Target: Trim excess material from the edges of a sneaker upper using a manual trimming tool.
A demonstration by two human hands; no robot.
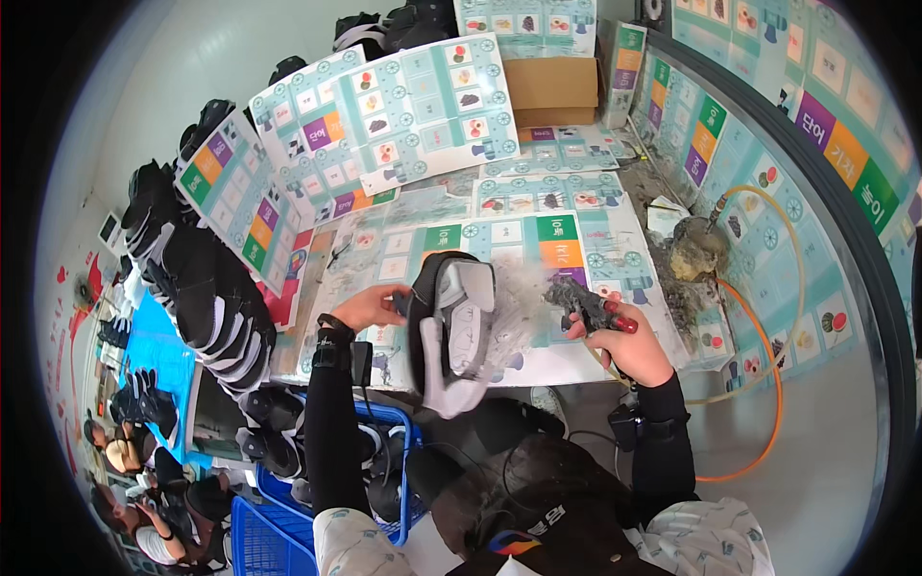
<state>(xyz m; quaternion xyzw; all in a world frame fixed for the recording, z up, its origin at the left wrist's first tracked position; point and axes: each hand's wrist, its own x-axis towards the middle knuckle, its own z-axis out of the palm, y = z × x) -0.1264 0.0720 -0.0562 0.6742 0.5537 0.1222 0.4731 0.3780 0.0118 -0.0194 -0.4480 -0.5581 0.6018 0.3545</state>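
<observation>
"Gripping what, with the left hand?"

"A black-and-grey shoe. Thumb and fingers are pinched on its left edge, holding it up over the front of the table."

"And the right hand?"

"Closed around a dark, crusted spray gun with a red rear part. Its front faces the shoe, and a whitish mist hangs between them. I can't tell where each finger sits on it."

"Any writing?"

"Plenty. Printed boards lie under the work, lean up behind it and line the side wall. They carry lettering on purple, orange and green blocks, beside little fruit pictures and pale wheel shapes. The dark garment on the person's front has white characters and a coloured emblem."

"What about containers?"

"A crusted, yellowish pot stands at the right of the table; its contents can't be made out. A yellowish hose and an orange hose loop near it. Farther back is a brown cardboard box, its inside hidden."

"Below?"

"A blue basket with dark shoes in it, near the left forearm, and another blue basket just beside it. Farther left, black-and-grey shoes rise in a long stack."
</observation>
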